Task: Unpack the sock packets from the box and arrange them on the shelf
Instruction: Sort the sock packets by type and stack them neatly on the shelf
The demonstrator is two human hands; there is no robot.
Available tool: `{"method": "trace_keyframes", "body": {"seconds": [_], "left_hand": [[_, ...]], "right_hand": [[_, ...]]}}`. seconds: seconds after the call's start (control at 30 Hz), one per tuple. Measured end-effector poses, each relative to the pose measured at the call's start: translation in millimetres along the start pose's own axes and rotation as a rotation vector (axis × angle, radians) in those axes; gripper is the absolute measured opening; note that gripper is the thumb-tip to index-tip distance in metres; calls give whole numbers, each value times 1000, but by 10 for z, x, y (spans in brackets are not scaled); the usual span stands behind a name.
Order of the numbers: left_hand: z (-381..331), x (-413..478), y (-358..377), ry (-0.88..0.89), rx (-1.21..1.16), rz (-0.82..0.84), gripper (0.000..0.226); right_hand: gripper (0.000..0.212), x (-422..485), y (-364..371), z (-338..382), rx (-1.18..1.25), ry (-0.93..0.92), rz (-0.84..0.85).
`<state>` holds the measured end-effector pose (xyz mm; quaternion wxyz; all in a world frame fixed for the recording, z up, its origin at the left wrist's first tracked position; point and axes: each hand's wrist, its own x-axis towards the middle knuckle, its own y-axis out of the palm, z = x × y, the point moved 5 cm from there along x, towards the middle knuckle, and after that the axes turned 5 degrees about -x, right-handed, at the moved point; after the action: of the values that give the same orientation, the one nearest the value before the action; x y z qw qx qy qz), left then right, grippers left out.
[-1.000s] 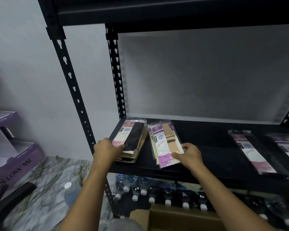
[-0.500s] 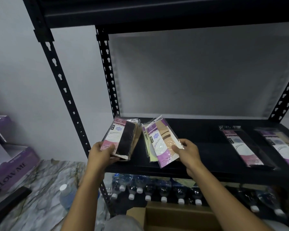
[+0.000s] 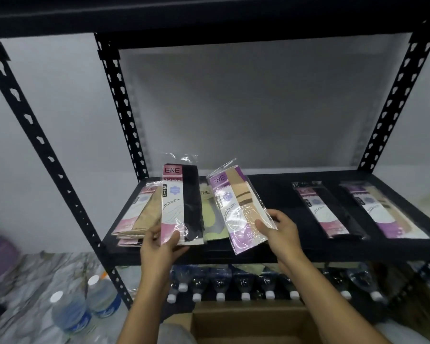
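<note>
Box: an open cardboard box [image 3: 246, 324] sat below the shelf [image 3: 296, 254].
Left hand: the left hand [image 3: 159, 247] held a pink packet [image 3: 180, 204] upright above the shelf's left part, fingers pinching its lower end.
Right hand: the right hand [image 3: 281, 229] held a tilted purple packet [image 3: 236, 207] above the shelf's middle, fingers pinching its edge.
Shelf: a stack of packets [image 3: 139, 214] lay at its left end.

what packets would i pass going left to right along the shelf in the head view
beige packet stack → black-sock packet held by the left hand → yellow-green packet → striped beige packet held by the right hand → flat pink packet → flat purple packet
</note>
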<state>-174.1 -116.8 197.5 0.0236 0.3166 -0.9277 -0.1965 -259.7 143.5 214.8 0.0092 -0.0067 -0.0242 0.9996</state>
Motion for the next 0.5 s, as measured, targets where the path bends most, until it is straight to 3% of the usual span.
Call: {"method": "trace_keyframes", "body": {"seconds": [0.5], "left_hand": [[402, -243, 483, -87, -23, 88, 31]], "right_hand": [[26, -86, -629, -115, 44, 30, -80]]}}
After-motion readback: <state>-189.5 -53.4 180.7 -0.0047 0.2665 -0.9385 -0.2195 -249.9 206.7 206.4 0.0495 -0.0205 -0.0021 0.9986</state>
